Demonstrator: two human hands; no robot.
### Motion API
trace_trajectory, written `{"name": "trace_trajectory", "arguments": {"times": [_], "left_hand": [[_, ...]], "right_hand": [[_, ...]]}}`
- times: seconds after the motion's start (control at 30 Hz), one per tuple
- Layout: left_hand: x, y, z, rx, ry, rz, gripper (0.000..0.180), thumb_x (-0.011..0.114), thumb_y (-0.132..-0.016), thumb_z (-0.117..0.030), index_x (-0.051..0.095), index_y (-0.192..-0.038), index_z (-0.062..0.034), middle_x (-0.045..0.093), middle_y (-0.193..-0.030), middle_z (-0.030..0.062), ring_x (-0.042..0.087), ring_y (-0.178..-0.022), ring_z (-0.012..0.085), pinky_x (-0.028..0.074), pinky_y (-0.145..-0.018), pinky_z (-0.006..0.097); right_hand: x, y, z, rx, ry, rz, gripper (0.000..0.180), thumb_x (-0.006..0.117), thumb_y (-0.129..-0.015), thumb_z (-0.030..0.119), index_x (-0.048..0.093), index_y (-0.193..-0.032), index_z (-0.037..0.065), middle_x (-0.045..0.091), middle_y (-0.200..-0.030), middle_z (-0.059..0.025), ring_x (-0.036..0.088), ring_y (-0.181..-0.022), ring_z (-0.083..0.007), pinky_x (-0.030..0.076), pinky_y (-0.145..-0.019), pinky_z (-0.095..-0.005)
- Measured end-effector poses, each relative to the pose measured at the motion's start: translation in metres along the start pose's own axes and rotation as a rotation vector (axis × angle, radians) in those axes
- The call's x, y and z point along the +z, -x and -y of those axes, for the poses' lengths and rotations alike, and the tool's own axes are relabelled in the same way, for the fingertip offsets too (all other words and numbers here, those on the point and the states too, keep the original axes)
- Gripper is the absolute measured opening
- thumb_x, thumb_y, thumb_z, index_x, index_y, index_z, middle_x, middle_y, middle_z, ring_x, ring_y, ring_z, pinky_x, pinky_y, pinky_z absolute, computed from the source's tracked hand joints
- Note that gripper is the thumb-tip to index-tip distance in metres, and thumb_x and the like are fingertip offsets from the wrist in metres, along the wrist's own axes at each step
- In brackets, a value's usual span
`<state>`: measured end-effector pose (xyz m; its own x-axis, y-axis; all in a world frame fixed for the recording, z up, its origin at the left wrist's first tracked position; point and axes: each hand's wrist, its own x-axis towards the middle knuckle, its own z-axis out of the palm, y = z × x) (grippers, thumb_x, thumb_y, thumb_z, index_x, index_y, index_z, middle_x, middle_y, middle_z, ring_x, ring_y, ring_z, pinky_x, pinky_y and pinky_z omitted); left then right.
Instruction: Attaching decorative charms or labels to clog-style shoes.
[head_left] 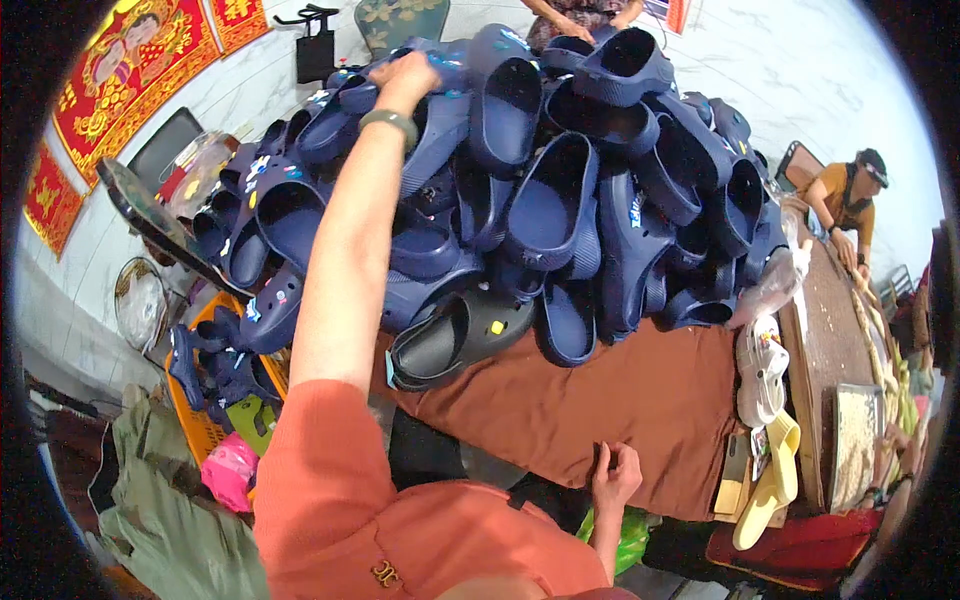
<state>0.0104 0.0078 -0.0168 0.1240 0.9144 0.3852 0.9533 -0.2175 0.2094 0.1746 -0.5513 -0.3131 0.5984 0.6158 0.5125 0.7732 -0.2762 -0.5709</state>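
A large heap of navy clogs point(552, 195) fills the table in front of me. My left arm stretches over its left side, a bangle on the wrist. At the far end of that reach, my left hand point(408, 80) is closed on a navy clog point(445, 66), its fingertips partly hidden. A black clog point(462, 338) with a yellow charm lies on its side at the heap's near edge. My right hand point(617, 478) rests low by the brown cloth point(600, 400), fingers loosely bent, thumb apart, nothing visible in it.
An orange basket point(190, 400) with more navy clogs stands at my left, near a pink bundle point(229, 470). To the right are a white clog point(762, 370), a yellow slipper point(770, 490) and a long table point(830, 330). One person point(848, 200) works there; another point(580, 18) is behind the heap.
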Motion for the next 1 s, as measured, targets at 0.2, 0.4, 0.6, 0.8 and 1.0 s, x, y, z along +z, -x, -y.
{"name": "trace_trajectory", "arguments": {"times": [0.2, 0.4, 0.6, 0.8, 1.0], "left_hand": [[0.039, 0.015, 0.038, 0.064, 0.120, -0.402, 0.047, 0.070, -0.075, -0.035, 0.055, -0.108, -0.0049, 0.063, -0.103, 0.0156, 0.058, -0.101, 0.0353, 0.041, -0.080, 0.049], [0.046, 0.049, 0.056, 0.110, 0.321, -0.741, 0.047, 0.071, -0.075, -0.032, 0.054, -0.110, -0.0049, 0.060, -0.105, 0.0135, 0.054, -0.103, 0.0313, 0.039, -0.083, 0.046], [0.000, 0.065, 0.062, 0.066, 0.353, -0.747, 0.055, 0.071, -0.076, -0.032, 0.048, -0.118, -0.0036, 0.058, -0.109, 0.0191, 0.054, -0.103, 0.0363, 0.042, -0.082, 0.047], [-0.045, 0.114, 0.042, 0.303, 0.580, -0.851, 0.044, 0.073, -0.074, -0.023, 0.049, -0.103, 0.0006, 0.059, -0.097, 0.0192, 0.056, -0.093, 0.0373, 0.044, -0.078, 0.044], [-0.078, 0.254, -0.017, 0.865, 0.790, -0.431, 0.035, 0.076, -0.065, -0.007, 0.053, -0.091, 0.0001, 0.055, -0.083, 0.0173, 0.055, -0.077, 0.0376, 0.045, -0.066, 0.042]], "right_hand": [[0.006, 0.002, 0.013, -0.002, 0.000, 0.018, 0.011, 0.067, -0.080, 0.007, 0.058, -0.079, 0.001, 0.059, -0.073, -0.0127, 0.058, -0.066, -0.0292, 0.047, -0.061, -0.0358], [0.007, 0.005, 0.012, 0.014, 0.034, 0.023, 0.012, 0.067, -0.080, 0.008, 0.059, -0.082, 0.000, 0.059, -0.076, -0.0141, 0.058, -0.066, -0.0300, 0.047, -0.061, -0.0360], [0.007, 0.005, 0.013, -0.040, 0.020, -0.011, 0.012, 0.067, -0.080, 0.007, 0.058, -0.082, -0.001, 0.059, -0.077, -0.0143, 0.058, -0.067, -0.0308, 0.047, -0.061, -0.0363], [0.003, 0.009, 0.018, -0.076, -0.003, -0.017, 0.012, 0.066, -0.080, 0.006, 0.056, -0.079, 0.000, 0.056, -0.074, -0.0139, 0.056, -0.067, -0.0310, 0.046, -0.060, -0.0366], [0.005, 0.012, 0.008, 0.016, 0.046, 0.033, 0.014, 0.065, -0.081, 0.011, 0.055, -0.077, 0.003, 0.055, -0.073, -0.0132, 0.056, -0.067, -0.0306, 0.045, -0.059, -0.0377]]}}
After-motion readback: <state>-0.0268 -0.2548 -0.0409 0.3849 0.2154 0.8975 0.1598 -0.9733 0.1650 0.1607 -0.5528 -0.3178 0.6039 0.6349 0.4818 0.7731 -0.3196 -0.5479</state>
